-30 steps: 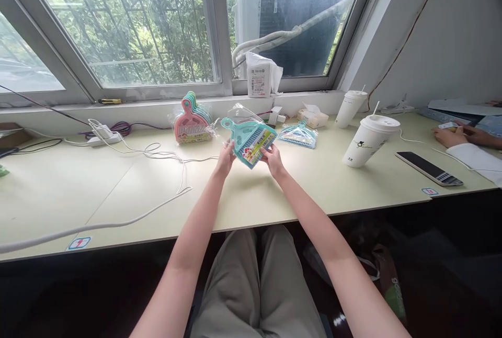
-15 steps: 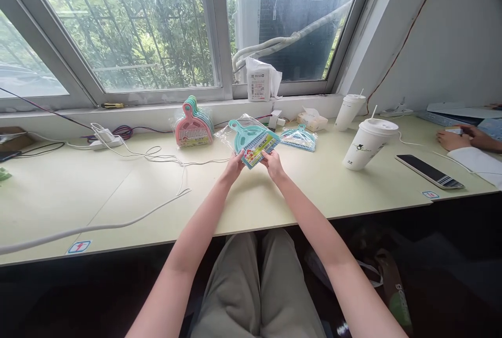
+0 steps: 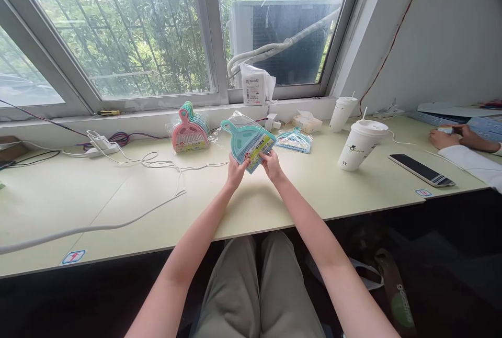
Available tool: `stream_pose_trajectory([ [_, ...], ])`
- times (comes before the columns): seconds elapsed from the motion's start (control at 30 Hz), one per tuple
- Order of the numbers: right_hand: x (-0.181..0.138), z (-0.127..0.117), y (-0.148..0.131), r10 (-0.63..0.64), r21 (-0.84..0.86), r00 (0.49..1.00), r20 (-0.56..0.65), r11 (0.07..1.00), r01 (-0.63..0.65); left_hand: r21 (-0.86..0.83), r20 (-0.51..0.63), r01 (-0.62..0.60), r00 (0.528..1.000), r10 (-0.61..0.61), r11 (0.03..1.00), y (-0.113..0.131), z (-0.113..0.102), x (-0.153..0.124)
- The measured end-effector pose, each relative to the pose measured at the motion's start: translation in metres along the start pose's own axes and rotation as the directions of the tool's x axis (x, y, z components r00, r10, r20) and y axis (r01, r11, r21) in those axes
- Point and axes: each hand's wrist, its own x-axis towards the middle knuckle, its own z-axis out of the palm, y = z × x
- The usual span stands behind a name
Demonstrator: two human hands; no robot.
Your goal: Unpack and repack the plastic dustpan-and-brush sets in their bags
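Above the table I hold a teal mini dustpan and brush set [image 3: 243,138] in a clear plastic wrapper, tilted with its handle up and to the left. My left hand [image 3: 237,170] is closed on its lower left edge, the thumb on the yellow label. At the lower right edge, my right hand [image 3: 271,165] pinches the same set. A row of similar wrapped sets, with a pink dustpan [image 3: 190,133] in front, stands by the sill to the left. Behind my right hand lies another wrapped blue set [image 3: 294,140].
Two white lidded cups [image 3: 360,145] with straws and a dark phone [image 3: 421,169] are on the right. Beyond them are another person's hands [image 3: 451,136]. White cables [image 3: 129,217] and a power strip [image 3: 102,147] lie left. Tissue packs [image 3: 308,121] stand near the window.
The held set has tilted, its handle moving left, and my left thumb now lies farther over the label. The whole view has shifted slightly.
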Motion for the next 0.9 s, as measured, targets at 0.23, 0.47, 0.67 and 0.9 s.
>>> stream_pose_trajectory([
  [0.23, 0.001, -0.002, -0.003, -0.127, -0.032, 0.979, -0.160, 0.992, 0.123, -0.075, 0.469, 0.354, 0.838, -0.280, 0.932, 0.008, 0.013, -0.014],
  [0.47, 0.000, 0.000, 0.001, -0.093, -0.002, 0.986, -0.137, 0.996, 0.093, 0.291, -0.285, -0.033, 0.951, 0.119, 0.956, 0.028, 0.002, -0.014],
  [0.67, -0.004, 0.006, 0.010, -0.052, -0.090, 0.998, -0.042, 0.995, 0.048, 0.734, 0.030, -0.256, 0.938, 0.346, 0.629, 0.038, -0.016, -0.008],
  [0.9, -0.007, 0.009, 0.015, -0.042, -0.157, 0.999, -0.011, 0.987, 0.040, 0.780, 0.181, -0.290, 0.953, 0.244, 0.554, 0.025, -0.008, -0.011],
])
